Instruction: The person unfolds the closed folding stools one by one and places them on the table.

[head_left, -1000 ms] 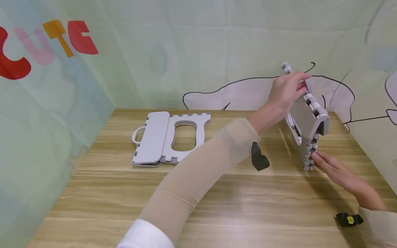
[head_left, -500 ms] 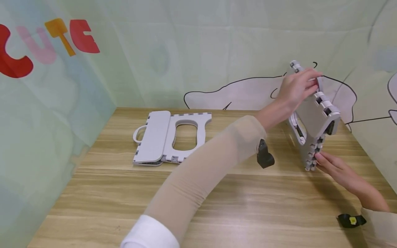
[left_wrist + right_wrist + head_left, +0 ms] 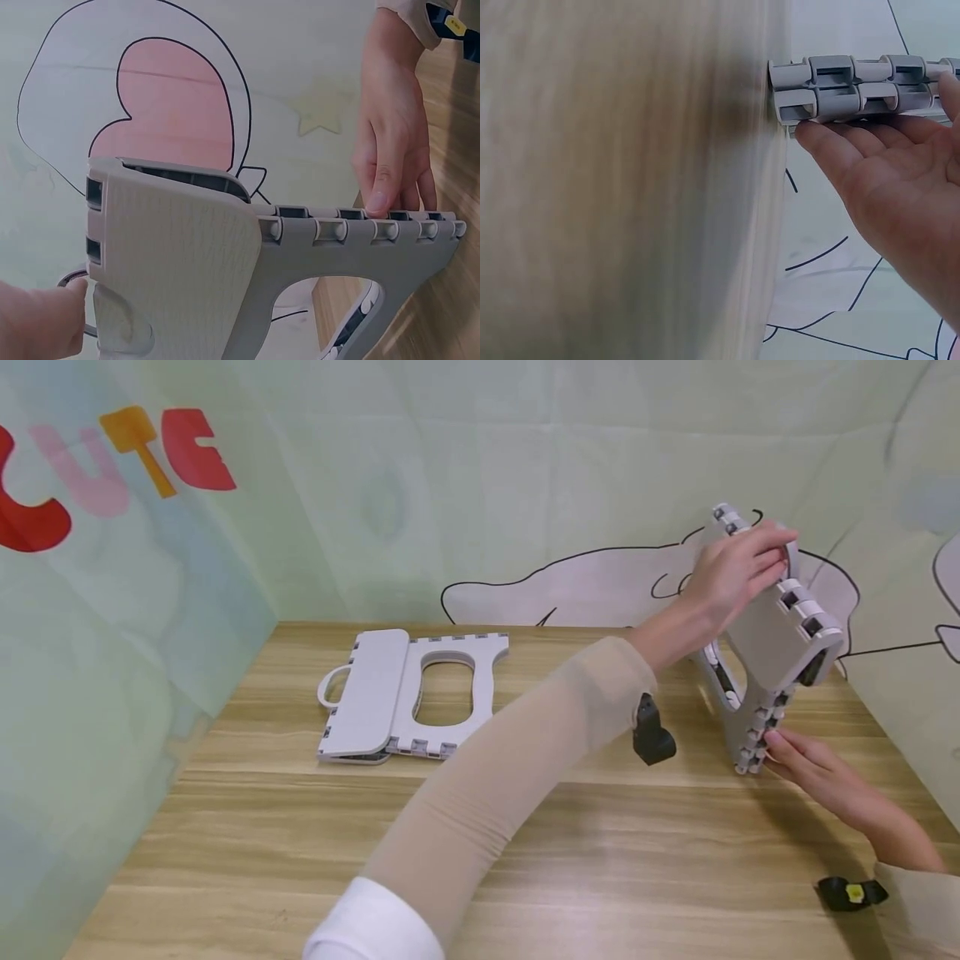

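Observation:
A grey-white folding step stool stands partly folded on its edge at the right of the table, its top panel tilted out. My left hand grips it at the upper edge by the loop handle; in the left wrist view that hand shows only at the lower left. Lower down, my right hand pinches the hinged leg edge, the thumb on the hinge knuckles and the other fingers behind them. The stool's lower end meets the table in the right wrist view.
A second folding stool of the same kind lies flat and partly folded at the table's back left, its handle pointing left. Printed cloth walls rise behind and beside the wooden table.
My left hand has moved to the right with the stool's upper edge, and the top panel leans farther right. My right hand has barely moved. The other stool lies as before.

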`<state>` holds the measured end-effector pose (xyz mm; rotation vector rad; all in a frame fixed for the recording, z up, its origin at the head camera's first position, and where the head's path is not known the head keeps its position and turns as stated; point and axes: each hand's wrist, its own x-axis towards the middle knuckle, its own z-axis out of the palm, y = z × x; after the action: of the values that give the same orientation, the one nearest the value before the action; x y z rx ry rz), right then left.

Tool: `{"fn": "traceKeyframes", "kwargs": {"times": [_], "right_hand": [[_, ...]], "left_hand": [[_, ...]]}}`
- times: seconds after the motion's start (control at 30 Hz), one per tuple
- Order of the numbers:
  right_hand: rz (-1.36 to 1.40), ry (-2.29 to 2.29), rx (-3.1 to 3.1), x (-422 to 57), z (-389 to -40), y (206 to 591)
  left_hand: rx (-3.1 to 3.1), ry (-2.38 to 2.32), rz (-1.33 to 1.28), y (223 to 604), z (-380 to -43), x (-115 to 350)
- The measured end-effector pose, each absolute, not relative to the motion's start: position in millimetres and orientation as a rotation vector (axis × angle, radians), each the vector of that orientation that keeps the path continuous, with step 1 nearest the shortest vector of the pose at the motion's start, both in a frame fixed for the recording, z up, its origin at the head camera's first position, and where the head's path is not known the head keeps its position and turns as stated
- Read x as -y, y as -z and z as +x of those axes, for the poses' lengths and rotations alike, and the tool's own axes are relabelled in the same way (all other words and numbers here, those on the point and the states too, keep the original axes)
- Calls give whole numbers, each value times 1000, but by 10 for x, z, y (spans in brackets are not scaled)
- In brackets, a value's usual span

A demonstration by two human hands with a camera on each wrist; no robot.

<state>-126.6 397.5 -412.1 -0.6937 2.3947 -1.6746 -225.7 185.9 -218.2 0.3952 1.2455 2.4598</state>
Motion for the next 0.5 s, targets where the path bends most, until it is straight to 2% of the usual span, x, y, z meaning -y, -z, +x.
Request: {"fn": "traceKeyframes", "kwargs": {"times": [0.5], "right_hand": [[-647, 1690, -2298, -4082, -1232, 4121]], "left_hand": [[-1179, -2312, 466, 2150, -2191, -1985]]}}
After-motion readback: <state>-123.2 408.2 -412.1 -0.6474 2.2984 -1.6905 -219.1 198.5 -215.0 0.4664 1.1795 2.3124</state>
